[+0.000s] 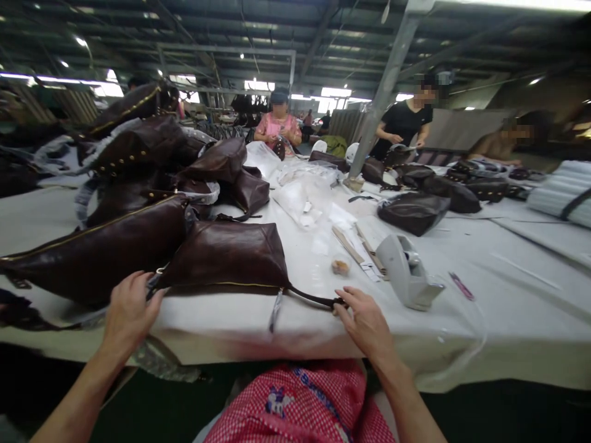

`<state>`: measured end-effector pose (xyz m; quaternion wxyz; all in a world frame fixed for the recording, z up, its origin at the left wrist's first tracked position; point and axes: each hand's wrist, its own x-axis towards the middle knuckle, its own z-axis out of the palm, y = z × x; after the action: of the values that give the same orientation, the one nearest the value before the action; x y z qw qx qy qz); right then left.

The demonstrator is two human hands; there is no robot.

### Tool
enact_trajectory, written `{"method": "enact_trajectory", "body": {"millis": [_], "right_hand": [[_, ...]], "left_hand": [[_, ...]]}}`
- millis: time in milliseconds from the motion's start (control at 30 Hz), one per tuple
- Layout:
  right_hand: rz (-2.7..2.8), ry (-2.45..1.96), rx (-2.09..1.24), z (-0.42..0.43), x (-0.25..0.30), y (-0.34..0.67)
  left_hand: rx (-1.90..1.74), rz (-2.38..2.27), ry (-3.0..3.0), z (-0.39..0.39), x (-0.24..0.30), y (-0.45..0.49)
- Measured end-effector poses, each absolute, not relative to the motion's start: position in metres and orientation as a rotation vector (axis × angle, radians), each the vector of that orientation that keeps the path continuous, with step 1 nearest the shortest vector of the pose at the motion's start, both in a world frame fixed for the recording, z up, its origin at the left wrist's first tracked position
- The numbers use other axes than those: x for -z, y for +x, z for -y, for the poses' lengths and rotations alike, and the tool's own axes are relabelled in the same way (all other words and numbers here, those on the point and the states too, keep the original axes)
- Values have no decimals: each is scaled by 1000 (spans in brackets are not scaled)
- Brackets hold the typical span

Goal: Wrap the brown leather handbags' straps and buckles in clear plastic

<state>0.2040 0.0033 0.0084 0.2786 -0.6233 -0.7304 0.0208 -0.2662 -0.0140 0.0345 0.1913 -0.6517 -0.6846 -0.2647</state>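
A dark brown leather bag (pixel 231 252) lies on the white-covered table right in front of me, its gold zipper along the near edge. From its right corner a thin strap (pixel 311 297) runs out, and my right hand (pixel 364 317) pinches the end of it. At the bag's left corner my left hand (pixel 132 307) is closed around a dark strap piece, partly wrapped in plastic, close to a small metal ring. A zipper pull in clear wrapping (pixel 276 311) hangs toward the table edge. Another long brown bag (pixel 115 246) lies just behind my left hand.
A pile of brown bags (pixel 148 141) rises at the left. A tape dispenser (pixel 409 274), a cutter knife (pixel 462 286) and card strips (pixel 348 246) lie to the right. Beyond a metal post (pixel 385 92), several people work among more bags (pixel 413 212).
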Motion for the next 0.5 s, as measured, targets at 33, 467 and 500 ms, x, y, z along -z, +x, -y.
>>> {"method": "enact_trajectory", "body": {"millis": [33, 467, 500], "right_hand": [[1997, -1714, -32, -2, -4, 203], [1628, -2066, 11, 9, 4, 181], [1609, -2016, -23, 9, 7, 180]], "left_hand": [[725, 1894, -1842, 13, -32, -266], [1020, 1450, -2545, 10, 6, -80], [1055, 1461, -2586, 5, 5, -68]]}}
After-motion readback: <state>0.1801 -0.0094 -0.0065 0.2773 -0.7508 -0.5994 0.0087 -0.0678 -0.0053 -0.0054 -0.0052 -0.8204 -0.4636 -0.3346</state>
